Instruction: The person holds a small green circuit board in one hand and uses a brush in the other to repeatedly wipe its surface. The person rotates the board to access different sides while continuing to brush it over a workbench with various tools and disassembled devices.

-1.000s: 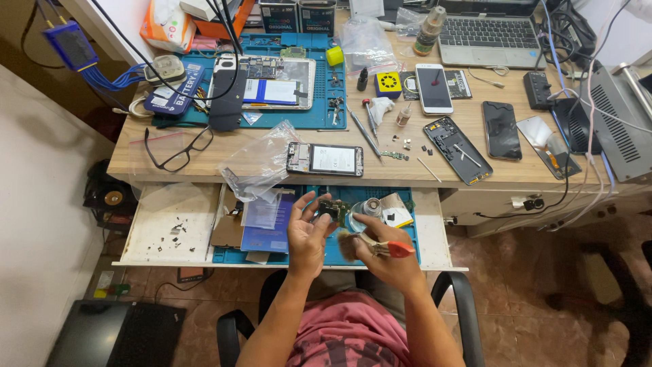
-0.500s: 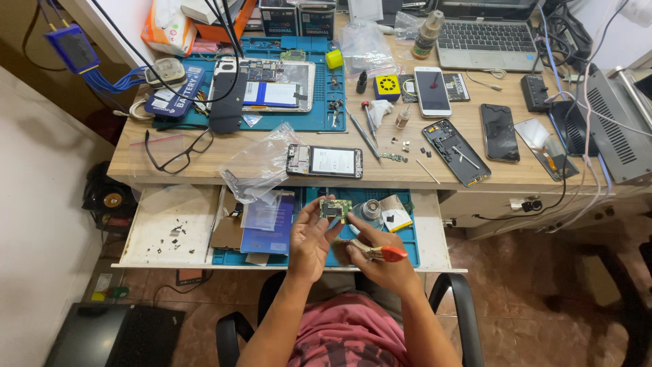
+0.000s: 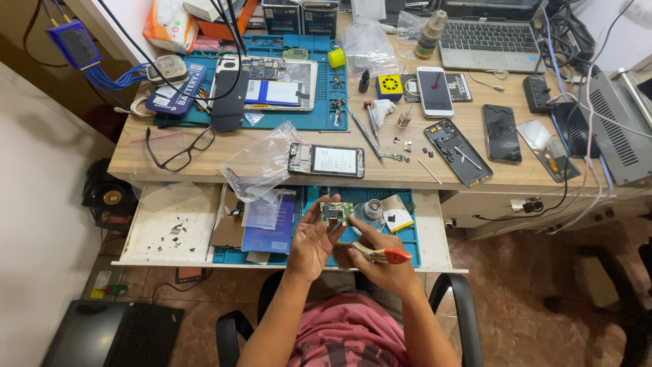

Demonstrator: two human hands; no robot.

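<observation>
Holding the small green circuit board (image 3: pixel 335 213) up over the pull-out drawer (image 3: pixel 429 231), you have it already out of its phone; the opened phone (image 3: pixel 327 160) lies on the tabletop (image 3: pixel 272 146) just beyond. Your left hand (image 3: pixel 311 241) pinches the board between curled fingers (image 3: pixel 319 207). Your right hand (image 3: pixel 377 253) is closed around a red-handled tool (image 3: pixel 388 255), its tip near the board; the board work looks unfinished.

A wooden desk (image 3: pixel 170 160) is covered: spectacles (image 3: pixel 178 151) at 9 o'clock, 1 blue mat (image 3: pixel 326 115) at 12, laptop (image 3: pixel 490 42) at 1.
</observation>
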